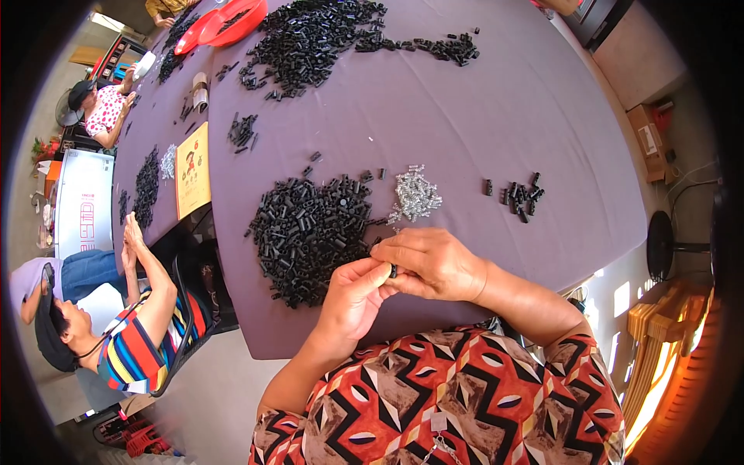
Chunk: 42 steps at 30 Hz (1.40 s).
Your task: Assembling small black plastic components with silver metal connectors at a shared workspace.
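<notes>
My left hand [353, 298] and my right hand [434, 263] meet at the near edge of the table, fingers pinched together. Between their fingertips shows a small black cylindrical part [393, 271], mostly covered. Just left of my hands spreads a large heap of short black cylindrical parts [310, 232]. Beyond my right hand lies a small pile of silvery springs [417, 194]. Farther right, several black cylinders [523, 198] sit in a loose group.
A purple-grey cloth [480, 116] covers the table. Far off are a larger black heap [310, 46] and red trays [225, 23]. A yellow booklet [193, 170] lies left. One co-worker in a striped shirt [147, 333] sits left; another in a dotted shirt [105, 112] sits beyond.
</notes>
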Motion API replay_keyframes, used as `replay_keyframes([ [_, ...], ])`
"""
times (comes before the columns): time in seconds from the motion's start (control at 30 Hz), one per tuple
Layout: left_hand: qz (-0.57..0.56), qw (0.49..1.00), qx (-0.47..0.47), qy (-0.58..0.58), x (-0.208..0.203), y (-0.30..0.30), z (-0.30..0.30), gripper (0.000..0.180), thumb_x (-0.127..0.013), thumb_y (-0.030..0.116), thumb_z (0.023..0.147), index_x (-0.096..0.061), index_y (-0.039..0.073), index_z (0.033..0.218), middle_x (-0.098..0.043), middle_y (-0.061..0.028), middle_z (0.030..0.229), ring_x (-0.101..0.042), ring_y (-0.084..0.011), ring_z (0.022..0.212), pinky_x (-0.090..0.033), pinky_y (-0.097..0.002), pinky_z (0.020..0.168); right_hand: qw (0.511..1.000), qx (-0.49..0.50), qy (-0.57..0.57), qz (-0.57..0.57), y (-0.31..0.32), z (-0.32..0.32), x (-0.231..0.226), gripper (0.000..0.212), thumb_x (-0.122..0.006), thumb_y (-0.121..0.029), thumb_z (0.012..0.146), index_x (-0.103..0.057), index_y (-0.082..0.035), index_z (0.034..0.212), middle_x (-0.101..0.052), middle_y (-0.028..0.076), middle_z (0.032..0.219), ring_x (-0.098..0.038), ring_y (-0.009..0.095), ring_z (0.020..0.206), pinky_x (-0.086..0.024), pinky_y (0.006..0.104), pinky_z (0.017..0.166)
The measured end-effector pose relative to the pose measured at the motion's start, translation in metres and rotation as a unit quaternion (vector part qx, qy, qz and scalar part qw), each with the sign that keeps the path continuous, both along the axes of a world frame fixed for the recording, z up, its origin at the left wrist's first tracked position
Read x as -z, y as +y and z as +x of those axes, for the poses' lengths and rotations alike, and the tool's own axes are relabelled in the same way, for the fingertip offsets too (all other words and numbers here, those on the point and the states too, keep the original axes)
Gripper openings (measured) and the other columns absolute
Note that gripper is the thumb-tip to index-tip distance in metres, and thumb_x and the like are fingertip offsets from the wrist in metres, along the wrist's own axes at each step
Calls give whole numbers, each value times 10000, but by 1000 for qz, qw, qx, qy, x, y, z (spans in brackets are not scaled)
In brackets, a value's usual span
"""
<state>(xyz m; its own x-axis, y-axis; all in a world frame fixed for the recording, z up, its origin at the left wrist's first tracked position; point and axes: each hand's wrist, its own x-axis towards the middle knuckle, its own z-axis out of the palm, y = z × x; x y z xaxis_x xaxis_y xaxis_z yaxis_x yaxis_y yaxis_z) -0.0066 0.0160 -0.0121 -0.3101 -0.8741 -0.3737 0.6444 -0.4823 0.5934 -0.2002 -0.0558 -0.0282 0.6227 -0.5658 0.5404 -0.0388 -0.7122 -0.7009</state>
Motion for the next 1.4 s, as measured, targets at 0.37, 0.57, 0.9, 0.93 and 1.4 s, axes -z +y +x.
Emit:
replay_keyframes([
  [0.37, -394, 637, -60, -660, -20, -11, 30, 159, -749, 26, 856, -733, 26, 1014, -694, -107, 1032, -641, -296, 943, -518, -388, 854, 906, 311, 286, -24, -7, -80, -25, 448, -771, -46, 774, -667, 12, 1206, -553, 183, 1435, -434, 407, 1421, -424, 480, 1143],
  [0.57, -443, 572, -18, -690, -9, -8, 19, 173, -774, 46, 819, -725, 36, 984, -660, -83, 1002, -614, -300, 900, -518, -404, 771, 892, 340, 297, 17, 5, -97, -9, 487, -784, -47, 785, -653, 18, 1249, -538, 172, 1460, -419, 400, 1435, -416, 479, 1149],
  [0.9, -433, 507, 39, -745, -9, -26, 11, 217, -794, 93, 803, -711, 58, 1000, -643, -90, 1040, -593, -312, 985, -492, -415, 814, 900, 337, 275, 17, 2, -84, -19, 516, -816, -59, 755, -667, -37, 1249, -531, 158, 1470, -405, 413, 1440, -423, 493, 1145],
  [0.93, -428, 512, 38, -744, -9, -25, 12, 215, -791, 88, 799, -707, 60, 995, -642, -91, 1040, -594, -315, 986, -491, -419, 823, 900, 338, 275, 18, 2, -84, -18, 516, -816, -59, 755, -667, -37, 1249, -531, 158, 1470, -405, 413, 1440, -423, 493, 1145],
  [1.4, -410, 543, 39, -731, -7, -18, 23, 204, -752, 54, 813, -703, 71, 1010, -641, -81, 1045, -591, -314, 1003, -483, -426, 849, 890, 375, 258, 41, 1, -97, -5, 300, -747, 26, 774, -717, -31, 1067, -577, 146, 1416, -451, 409, 1414, -464, 478, 1100],
])
